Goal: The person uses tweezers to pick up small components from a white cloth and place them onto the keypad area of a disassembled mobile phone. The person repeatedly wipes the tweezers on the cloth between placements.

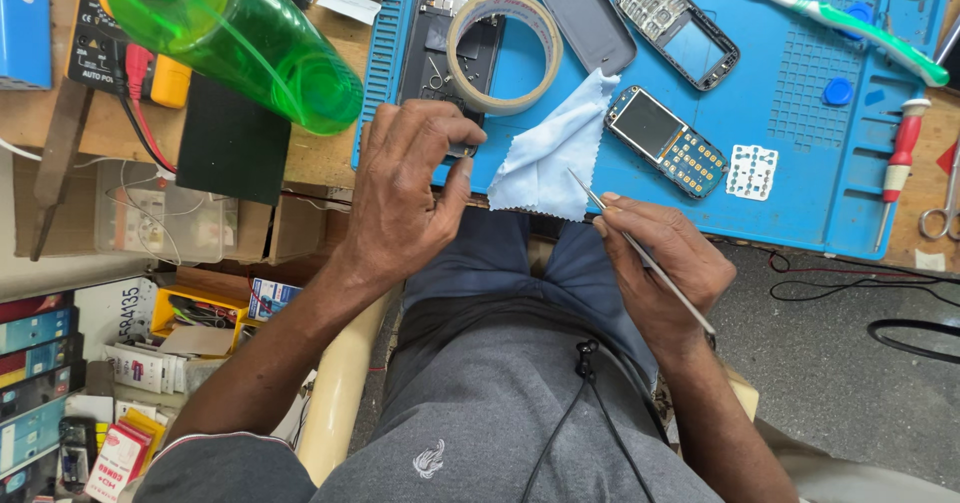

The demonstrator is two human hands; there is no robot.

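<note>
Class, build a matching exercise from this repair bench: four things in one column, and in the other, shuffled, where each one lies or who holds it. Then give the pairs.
Things:
1. tweezers
2. tape roll
3. toothbrush
4. red-handled screwdriver

Places:
A. on the dark board at the blue mat's left end
B. held in the right hand
C. along the mat's right edge, handle up
D. across the mat's top right corner

Pairs: 1-B, 2-A, 3-D, 4-C
</note>
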